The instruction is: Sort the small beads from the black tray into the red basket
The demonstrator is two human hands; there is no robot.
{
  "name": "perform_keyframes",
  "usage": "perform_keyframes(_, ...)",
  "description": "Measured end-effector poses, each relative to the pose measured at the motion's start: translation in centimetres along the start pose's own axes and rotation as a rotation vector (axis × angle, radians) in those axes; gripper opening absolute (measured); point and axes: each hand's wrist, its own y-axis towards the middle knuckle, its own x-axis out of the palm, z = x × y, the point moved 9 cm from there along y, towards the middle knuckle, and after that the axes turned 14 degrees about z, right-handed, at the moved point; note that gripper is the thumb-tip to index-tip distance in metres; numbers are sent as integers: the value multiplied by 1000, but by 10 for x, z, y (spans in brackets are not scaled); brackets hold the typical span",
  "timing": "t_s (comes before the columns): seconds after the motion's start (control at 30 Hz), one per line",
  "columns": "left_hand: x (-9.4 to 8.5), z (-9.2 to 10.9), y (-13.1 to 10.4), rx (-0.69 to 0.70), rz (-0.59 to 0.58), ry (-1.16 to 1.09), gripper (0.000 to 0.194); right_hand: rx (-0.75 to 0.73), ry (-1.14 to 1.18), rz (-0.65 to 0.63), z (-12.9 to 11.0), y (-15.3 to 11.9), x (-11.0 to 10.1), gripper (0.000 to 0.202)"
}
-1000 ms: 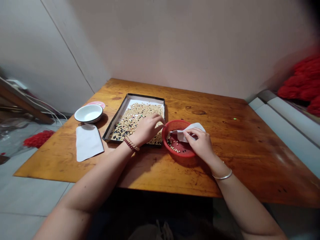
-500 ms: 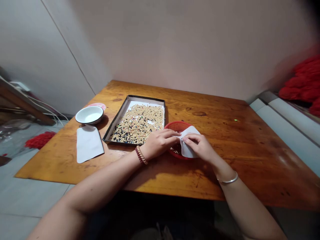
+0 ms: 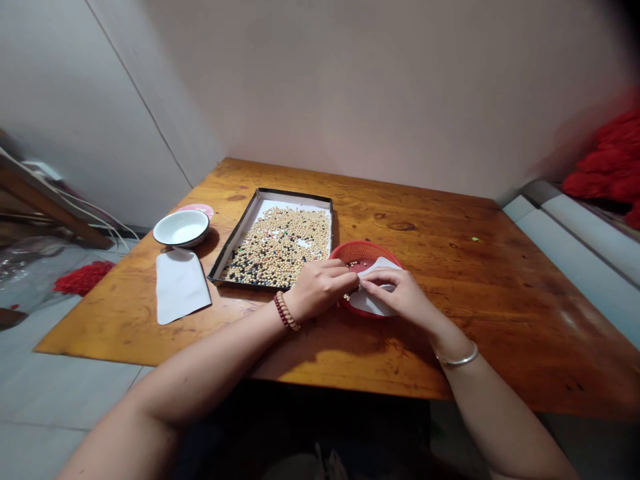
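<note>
A thin white sheet with rounded corners lies tilted inside a red plastic mesh basket, partly hidden by my hands. My right hand pinches the sheet between thumb and fingers. My left hand is closed, its fingertips meeting the right ones at the sheet's left edge; its exact hold is partly hidden. Small pale round beads show in the basket. Just left of it, a shallow black-edged tray holds many pale, black and some coloured beads.
An enamel bowl with a dark rim stands at the left, over a pinkish disc. Before it lies another white sheet. A small green scrap is on the wooden table. Behind it stands a wall.
The white sheet has dropped lower and flatter into the basket, showing more of the basket's inside. My left fingers have curled in towards my right fingertips.
</note>
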Motion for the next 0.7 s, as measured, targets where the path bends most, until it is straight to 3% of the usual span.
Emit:
perform_keyframes(0.27,5,2,1,17,-78,22,24,-49,-24,38,-5,0,-3,19)
perform_keyframes(0.57,6,11,1,105,-57,71,18,-55,-87,-108,-2,-5,8,17)
perform_keyframes(0.7,2,-8,5,4,-110,40,22,-3,-38,-57,0,-3,4,22)
